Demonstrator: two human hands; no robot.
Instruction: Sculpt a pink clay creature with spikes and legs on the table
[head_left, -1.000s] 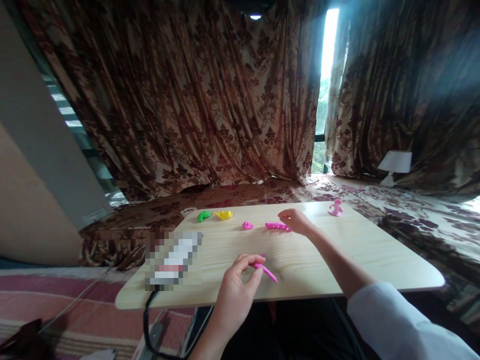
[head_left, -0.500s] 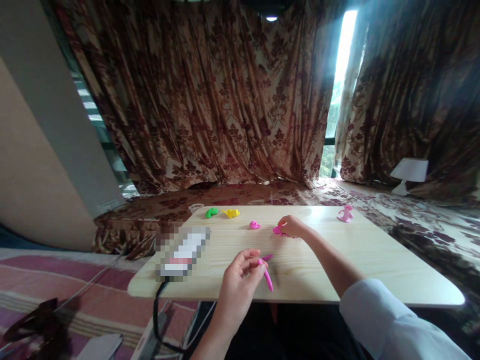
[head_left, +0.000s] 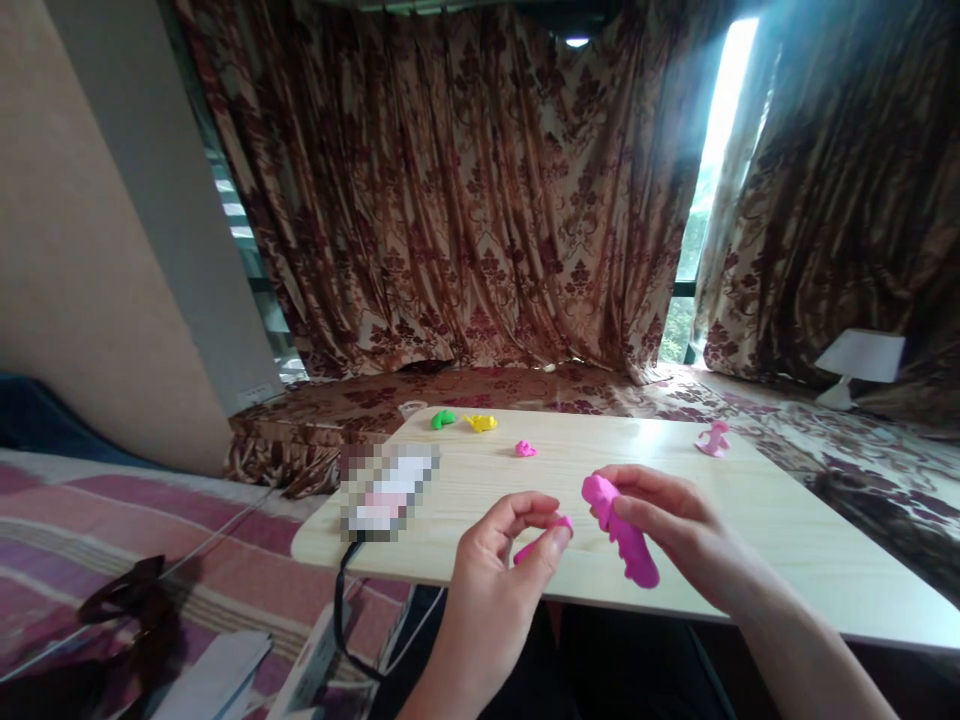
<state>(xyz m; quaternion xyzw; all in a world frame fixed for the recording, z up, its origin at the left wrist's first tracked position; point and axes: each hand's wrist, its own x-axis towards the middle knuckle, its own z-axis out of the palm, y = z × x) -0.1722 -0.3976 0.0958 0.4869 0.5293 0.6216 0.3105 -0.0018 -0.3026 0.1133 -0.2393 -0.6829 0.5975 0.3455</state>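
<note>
My left hand [head_left: 501, 560] pinches a thin pink clay strip [head_left: 541, 537] between thumb and fingers, just above the near edge of the light wooden table [head_left: 787, 520]. Close beside it, my right hand [head_left: 675, 525] grips a larger lumpy pink clay piece [head_left: 619, 525], raised off the table. The two pink pieces are a few centimetres apart.
On the far side of the table lie a green clay shape [head_left: 442, 419], a yellow one [head_left: 481, 422], a small pink lump [head_left: 525, 449] and a pale pink figure [head_left: 712, 439]. A blurred-out device [head_left: 386, 490] with a black cable [head_left: 341, 620] sits at the table's left. Patterned curtains hang behind.
My right hand picked the larger pink piece up from the far table and brought it near, next to my left hand. My left hand lifted its strip off the table. The camera shifted left.
</note>
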